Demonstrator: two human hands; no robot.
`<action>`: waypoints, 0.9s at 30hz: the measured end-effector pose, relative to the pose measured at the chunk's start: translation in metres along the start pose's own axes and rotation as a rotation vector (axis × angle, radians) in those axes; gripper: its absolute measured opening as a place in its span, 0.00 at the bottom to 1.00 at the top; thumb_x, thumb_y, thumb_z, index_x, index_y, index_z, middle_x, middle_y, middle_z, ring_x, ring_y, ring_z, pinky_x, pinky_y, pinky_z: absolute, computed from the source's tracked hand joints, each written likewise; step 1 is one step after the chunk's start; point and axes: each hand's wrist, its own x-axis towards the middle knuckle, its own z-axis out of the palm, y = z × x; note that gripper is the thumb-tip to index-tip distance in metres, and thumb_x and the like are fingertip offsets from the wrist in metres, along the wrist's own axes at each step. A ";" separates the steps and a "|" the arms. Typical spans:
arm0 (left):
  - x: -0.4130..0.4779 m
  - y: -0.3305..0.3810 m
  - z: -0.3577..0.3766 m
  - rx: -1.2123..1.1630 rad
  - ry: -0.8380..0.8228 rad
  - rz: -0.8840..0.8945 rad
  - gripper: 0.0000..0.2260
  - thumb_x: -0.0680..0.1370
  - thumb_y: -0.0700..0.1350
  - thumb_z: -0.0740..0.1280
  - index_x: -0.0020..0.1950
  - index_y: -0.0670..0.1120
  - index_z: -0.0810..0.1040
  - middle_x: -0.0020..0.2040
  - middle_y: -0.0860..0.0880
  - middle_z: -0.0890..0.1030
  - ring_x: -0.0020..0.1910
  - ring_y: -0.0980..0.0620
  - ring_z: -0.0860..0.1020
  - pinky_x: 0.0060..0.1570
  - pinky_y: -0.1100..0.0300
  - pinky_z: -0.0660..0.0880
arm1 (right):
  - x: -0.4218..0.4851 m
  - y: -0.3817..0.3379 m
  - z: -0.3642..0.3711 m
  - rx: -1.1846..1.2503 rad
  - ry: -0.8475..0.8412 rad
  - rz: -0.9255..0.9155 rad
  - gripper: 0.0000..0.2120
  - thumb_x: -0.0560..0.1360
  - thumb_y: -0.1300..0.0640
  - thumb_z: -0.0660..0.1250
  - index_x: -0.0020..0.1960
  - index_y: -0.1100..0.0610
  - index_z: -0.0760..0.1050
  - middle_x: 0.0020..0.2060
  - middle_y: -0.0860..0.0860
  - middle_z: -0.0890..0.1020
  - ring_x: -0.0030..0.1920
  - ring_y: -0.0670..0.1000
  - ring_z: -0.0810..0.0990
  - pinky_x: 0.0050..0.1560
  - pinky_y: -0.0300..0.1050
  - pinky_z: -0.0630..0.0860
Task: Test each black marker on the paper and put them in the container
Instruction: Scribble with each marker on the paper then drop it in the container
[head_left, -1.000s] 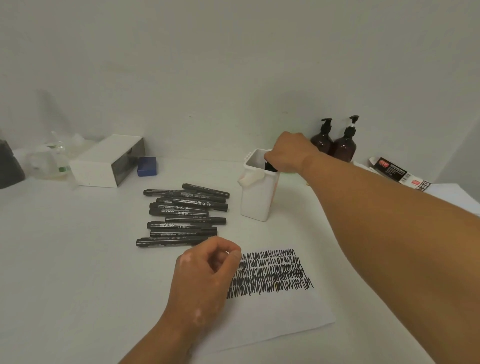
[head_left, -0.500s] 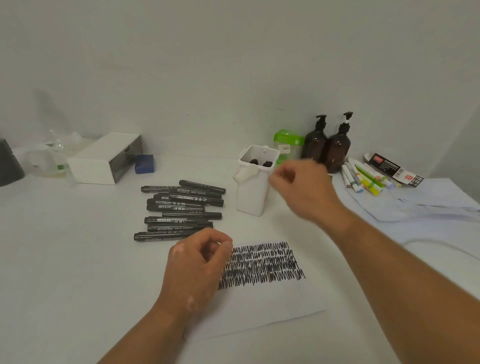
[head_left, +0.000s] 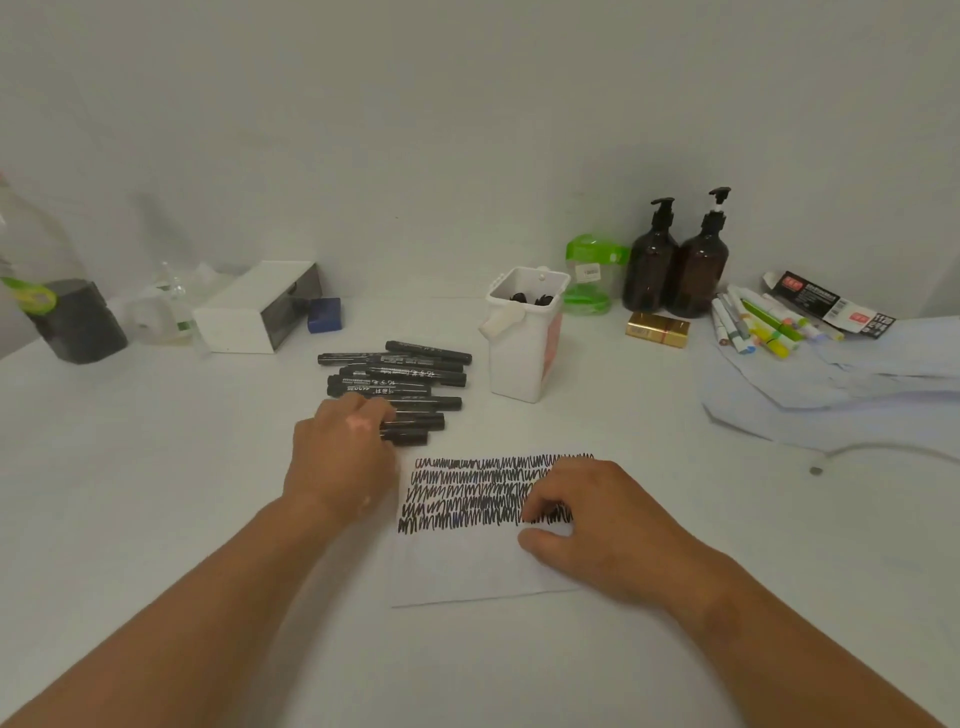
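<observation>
Several black markers (head_left: 410, 373) lie in a pile on the white table, left of a white container (head_left: 519, 364). Dark marker ends (head_left: 531, 299) show inside the container. In front lies a sheet of paper (head_left: 467, 566) covered with rows of black scribbles (head_left: 467, 493). My left hand (head_left: 340, 462) reaches onto the near end of the pile, and its bent fingers cover the left ends of the closest markers. No marker is lifted. My right hand (head_left: 597, 525) rests on the right part of the paper with loosely curled fingers and holds nothing.
Behind the container stand a green-lidded jar (head_left: 589, 273) and two brown pump bottles (head_left: 675, 265). A gold box (head_left: 657, 329), coloured pens (head_left: 753, 325) and loose sheets (head_left: 831, 384) lie at the right. A white box (head_left: 249, 312) and a blue block (head_left: 324, 314) sit at the back left.
My right hand let go of a marker at the container and came back down onto the paper. My left hand moved off the paper up to the marker pile.
</observation>
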 end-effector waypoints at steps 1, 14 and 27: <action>0.003 -0.003 0.000 0.043 -0.037 0.002 0.15 0.77 0.43 0.66 0.63 0.52 0.78 0.57 0.50 0.79 0.59 0.46 0.74 0.61 0.48 0.68 | 0.000 0.000 -0.001 0.005 -0.001 0.007 0.08 0.73 0.44 0.72 0.47 0.46 0.83 0.45 0.40 0.80 0.48 0.41 0.76 0.53 0.36 0.73; -0.013 -0.012 -0.024 -0.198 -0.152 0.065 0.04 0.80 0.47 0.67 0.53 0.52 0.80 0.44 0.57 0.79 0.40 0.58 0.75 0.43 0.61 0.70 | -0.006 0.023 -0.026 0.070 -0.122 0.128 0.05 0.66 0.44 0.76 0.41 0.42 0.84 0.40 0.39 0.83 0.44 0.35 0.79 0.42 0.30 0.74; -0.032 0.020 -0.029 -1.592 -0.523 -0.259 0.12 0.71 0.34 0.72 0.53 0.41 0.77 0.43 0.37 0.79 0.39 0.41 0.80 0.40 0.52 0.81 | 0.001 -0.026 0.000 0.459 0.018 0.027 0.17 0.67 0.33 0.72 0.49 0.37 0.71 0.42 0.34 0.85 0.39 0.41 0.79 0.39 0.30 0.71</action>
